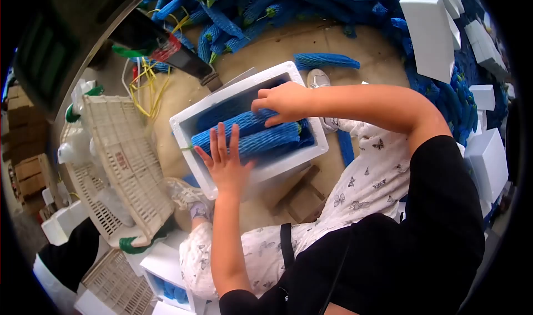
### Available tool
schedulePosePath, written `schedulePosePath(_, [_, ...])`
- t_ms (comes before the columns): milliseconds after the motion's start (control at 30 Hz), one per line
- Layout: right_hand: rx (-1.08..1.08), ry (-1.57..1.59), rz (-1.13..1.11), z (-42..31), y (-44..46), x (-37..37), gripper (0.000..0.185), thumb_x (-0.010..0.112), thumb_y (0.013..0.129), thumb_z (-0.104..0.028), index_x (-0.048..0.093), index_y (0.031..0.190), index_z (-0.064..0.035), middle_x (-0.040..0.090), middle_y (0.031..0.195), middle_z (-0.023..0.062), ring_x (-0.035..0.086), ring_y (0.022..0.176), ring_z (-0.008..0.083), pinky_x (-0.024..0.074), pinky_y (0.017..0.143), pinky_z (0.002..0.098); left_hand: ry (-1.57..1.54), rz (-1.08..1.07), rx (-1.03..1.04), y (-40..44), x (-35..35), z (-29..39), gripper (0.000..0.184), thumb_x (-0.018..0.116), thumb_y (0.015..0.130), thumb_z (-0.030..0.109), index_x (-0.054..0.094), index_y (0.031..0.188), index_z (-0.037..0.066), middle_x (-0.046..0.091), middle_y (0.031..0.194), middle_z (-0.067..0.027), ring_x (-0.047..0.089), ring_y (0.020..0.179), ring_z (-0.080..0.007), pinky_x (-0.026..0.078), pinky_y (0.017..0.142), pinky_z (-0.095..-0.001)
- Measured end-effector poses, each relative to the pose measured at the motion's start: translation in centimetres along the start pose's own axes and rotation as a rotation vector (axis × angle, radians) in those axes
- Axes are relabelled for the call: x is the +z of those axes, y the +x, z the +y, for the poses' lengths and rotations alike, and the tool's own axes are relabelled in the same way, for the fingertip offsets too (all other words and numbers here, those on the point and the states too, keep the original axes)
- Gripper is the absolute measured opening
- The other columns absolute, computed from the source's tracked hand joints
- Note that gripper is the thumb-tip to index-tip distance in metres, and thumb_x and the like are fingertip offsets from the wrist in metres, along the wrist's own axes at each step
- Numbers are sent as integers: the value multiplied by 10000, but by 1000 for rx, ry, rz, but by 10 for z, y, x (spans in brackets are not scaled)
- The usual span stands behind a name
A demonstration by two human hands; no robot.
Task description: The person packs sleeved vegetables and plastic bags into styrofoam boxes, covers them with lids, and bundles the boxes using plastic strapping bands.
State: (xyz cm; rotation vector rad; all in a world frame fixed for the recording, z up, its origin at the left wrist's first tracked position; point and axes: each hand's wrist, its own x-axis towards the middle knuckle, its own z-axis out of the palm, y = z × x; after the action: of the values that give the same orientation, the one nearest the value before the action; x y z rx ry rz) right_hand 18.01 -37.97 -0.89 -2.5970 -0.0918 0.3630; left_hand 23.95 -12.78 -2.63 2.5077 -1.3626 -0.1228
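A white foam box (250,181) sits tilted in front of me, with long vegetables in blue foam netting inside. My left hand (230,165) is open, its spread fingers lying on the near netted vegetable (272,140). Over the far side of the box reaches my right hand (286,101), fingers bent around the upper netted vegetable (239,125). Green shows at the tips of some of them. Deeper contents of the box are partly hidden by both hands.
A large pile of blue-netted vegetables (244,15) lies beyond the box, and one netted vegetable (327,61) lies apart. A cream plastic crate (125,165) leans at left. White foam pieces (427,37) stand at right. A small wooden stool (302,198) is below the box.
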Motion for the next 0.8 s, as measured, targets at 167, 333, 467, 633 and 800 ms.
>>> schedulePosePath(167, [287, -100, 375, 143, -39, -56, 286, 617, 814, -134, 558, 1094, -146, 590, 1053, 57, 617, 903, 281, 504, 737, 389, 51, -205, -32, 34, 14, 12, 1071, 865, 519, 333, 323, 1441, 273, 192, 1540, -81, 129, 1433, -262, -16, 1142, -528])
schedulePosePath(333, [866, -125, 85, 302, -85, 65, 482, 627, 756, -181, 522, 1221, -104, 557, 1192, 151, 557, 1076, 333, 470, 927, 392, 102, -260, -91, 53, 17, 12, 1013, 865, 522, 309, 367, 1404, 293, 277, 1490, -49, 210, 1395, -253, 10, 1134, -553])
schedulePosePath(467, [943, -146, 147, 288, -95, 137, 561, 672, 708, -189, 503, 1237, -110, 553, 1197, 165, 550, 1095, 326, 467, 922, 405, 69, -253, -125, 51, 20, 17, 1021, 863, 499, 281, 376, 1396, 261, 292, 1468, -63, 240, 1376, -260, 19, 1129, -553])
schedulePosePath(633, [933, 210, 286, 244, -108, 91, 686, 734, 699, -352, 451, 1278, -116, 596, 1114, 172, 600, 1012, 343, 499, 858, 380, 28, -272, -89, 51, 16, 12, 1075, 867, 477, 245, 347, 1418, 252, 302, 1452, -62, 278, 1347, -251, 58, 1120, -557])
schedulePosePath(800, [143, 406, 394, 107, -84, -44, 576, 630, 864, -342, 395, 1383, -261, 576, 1198, 163, 616, 1005, 309, 509, 819, 391, -65, -267, -41, 55, 7, 4, 1056, 854, 556, 291, 287, 1447, 291, 309, 1453, -48, 269, 1357, -249, 83, 1120, -545])
